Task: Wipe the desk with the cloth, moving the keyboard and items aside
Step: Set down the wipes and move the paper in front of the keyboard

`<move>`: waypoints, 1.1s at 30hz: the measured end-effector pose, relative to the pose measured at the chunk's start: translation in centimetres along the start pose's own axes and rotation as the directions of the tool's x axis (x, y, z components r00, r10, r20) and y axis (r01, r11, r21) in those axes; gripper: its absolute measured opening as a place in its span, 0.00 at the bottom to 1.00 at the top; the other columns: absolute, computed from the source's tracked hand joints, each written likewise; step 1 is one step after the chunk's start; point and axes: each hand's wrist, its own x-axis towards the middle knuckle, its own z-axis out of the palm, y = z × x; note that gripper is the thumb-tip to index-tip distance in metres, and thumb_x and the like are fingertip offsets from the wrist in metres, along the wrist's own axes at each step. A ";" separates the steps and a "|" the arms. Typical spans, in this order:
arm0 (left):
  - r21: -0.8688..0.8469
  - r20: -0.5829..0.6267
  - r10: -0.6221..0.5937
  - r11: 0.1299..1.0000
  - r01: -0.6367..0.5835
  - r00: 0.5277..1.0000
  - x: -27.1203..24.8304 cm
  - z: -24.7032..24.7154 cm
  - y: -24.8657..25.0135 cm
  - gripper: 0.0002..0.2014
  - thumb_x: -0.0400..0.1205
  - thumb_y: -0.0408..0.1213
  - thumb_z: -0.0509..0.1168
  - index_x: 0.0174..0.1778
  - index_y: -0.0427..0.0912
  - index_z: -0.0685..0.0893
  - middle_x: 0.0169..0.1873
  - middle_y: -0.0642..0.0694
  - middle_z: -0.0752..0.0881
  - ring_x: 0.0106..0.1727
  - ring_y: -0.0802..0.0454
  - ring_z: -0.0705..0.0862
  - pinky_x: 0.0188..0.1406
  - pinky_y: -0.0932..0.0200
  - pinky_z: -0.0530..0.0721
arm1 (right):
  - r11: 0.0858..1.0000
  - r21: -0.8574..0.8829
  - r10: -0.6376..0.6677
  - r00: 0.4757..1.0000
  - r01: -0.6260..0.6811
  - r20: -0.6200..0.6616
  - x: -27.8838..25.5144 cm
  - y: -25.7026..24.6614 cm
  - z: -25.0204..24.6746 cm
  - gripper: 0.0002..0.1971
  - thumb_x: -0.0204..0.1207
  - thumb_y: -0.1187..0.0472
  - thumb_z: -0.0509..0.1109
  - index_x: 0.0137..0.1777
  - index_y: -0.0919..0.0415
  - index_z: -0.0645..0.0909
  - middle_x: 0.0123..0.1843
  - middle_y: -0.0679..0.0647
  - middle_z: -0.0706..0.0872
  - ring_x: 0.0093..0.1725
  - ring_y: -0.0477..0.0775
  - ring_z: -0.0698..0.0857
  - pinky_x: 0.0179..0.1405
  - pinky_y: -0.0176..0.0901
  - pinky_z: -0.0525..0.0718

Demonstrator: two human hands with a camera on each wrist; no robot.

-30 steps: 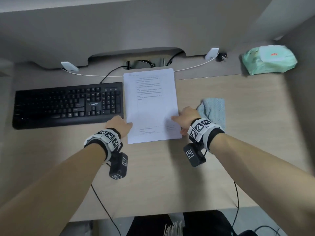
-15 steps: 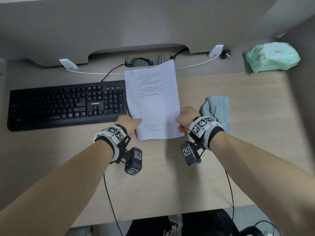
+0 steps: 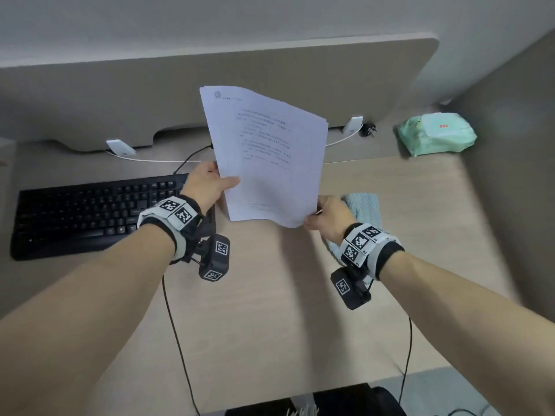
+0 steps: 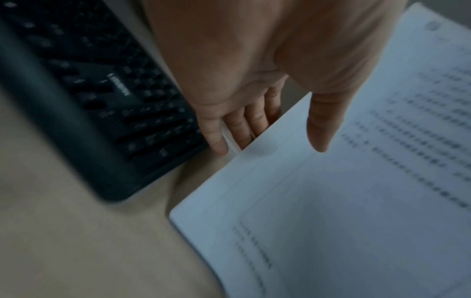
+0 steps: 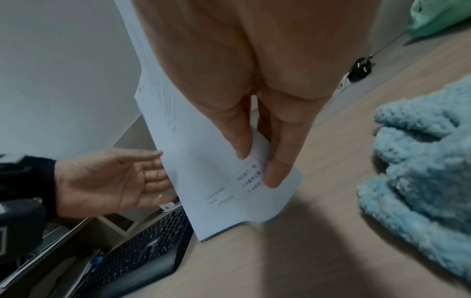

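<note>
A stack of printed white papers [image 3: 267, 163] is held tilted up above the wooden desk [image 3: 270, 310]. My left hand [image 3: 216, 181] grips its left edge, thumb on the front and fingers behind [image 4: 242, 131]. My right hand [image 3: 318, 211] pinches the lower right corner between thumb and fingers [image 5: 275, 171]. The black keyboard [image 3: 99, 211] lies at the left, its right end under my left wrist. The light blue cloth [image 3: 365, 208] lies crumpled on the desk just right of my right hand, also plain in the right wrist view [image 5: 420, 171].
A green pack of wipes [image 3: 437, 133] sits at the back right corner. White chargers [image 3: 120, 147] joined by a white cable and a black plug [image 3: 368, 129] lie along the back partition [image 3: 210, 70]. A side wall closes the right.
The papers lay flat on the desk beside the keyboard; both hands have lifted them and tipped them upright. My left hand has slid up the left edge.
</note>
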 end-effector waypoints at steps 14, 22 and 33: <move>0.054 -0.058 0.276 0.960 -0.273 0.959 -2.7 -0.4 2.9 0.16 0.78 0.26 0.64 0.55 0.51 0.84 0.55 0.50 0.90 0.57 0.50 0.89 0.61 0.40 0.85 | 0.984 0.180 0.002 0.999 0.007 -0.050 0.9 -3.6 -3.9 0.11 0.81 0.70 0.61 0.60 0.65 0.79 0.55 0.59 0.85 0.33 0.59 0.90 0.21 0.44 0.86; -0.112 -0.127 0.255 0.956 -0.270 0.958 -3.2 -0.6 3.6 0.20 0.67 0.24 0.63 0.54 0.41 0.84 0.53 0.44 0.90 0.57 0.45 0.89 0.61 0.39 0.86 | 0.969 0.233 -0.044 0.985 0.083 -0.170 1.8 -5.1 -4.6 0.09 0.80 0.70 0.61 0.56 0.71 0.80 0.49 0.67 0.86 0.33 0.55 0.87 0.26 0.50 0.90; 0.112 -0.129 0.241 0.967 -0.227 0.962 -2.8 -0.2 3.0 0.17 0.68 0.29 0.62 0.50 0.38 0.88 0.51 0.45 0.92 0.54 0.42 0.89 0.56 0.40 0.88 | 0.972 0.216 -0.055 0.982 0.094 -0.180 2.1 -4.8 -4.1 0.09 0.80 0.68 0.61 0.55 0.67 0.82 0.42 0.65 0.88 0.37 0.62 0.90 0.32 0.54 0.91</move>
